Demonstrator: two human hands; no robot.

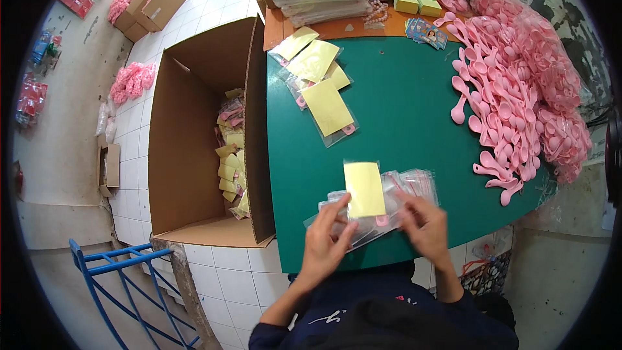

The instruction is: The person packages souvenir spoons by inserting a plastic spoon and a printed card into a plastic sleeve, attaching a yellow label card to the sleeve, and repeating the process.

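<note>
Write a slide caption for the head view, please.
Left hand and right hand flank a yellow card over clear plastic bags, pink spoons heaped on the green table.

Place: packing workshop
Counter (402, 104): pink spoons (499, 84) heaped, upper right
Carton (194, 149): yellow-carded packets (228, 172), left
Floor (240, 291): tiled white

A smooth green counter (402, 104) is carrying the things. On its far left part, several flat clear plastic packets with yellow rectangular cards (328, 107) are lying, some of them overlapping. Near the front edge, a fanned pile of transparent plastic bags (420, 185) is resting. Along the right side, a wide heap of pink plastic spoons (499, 91) is spreading. At the far edge, some small blue printed cards (426, 32) are lying together.
</note>
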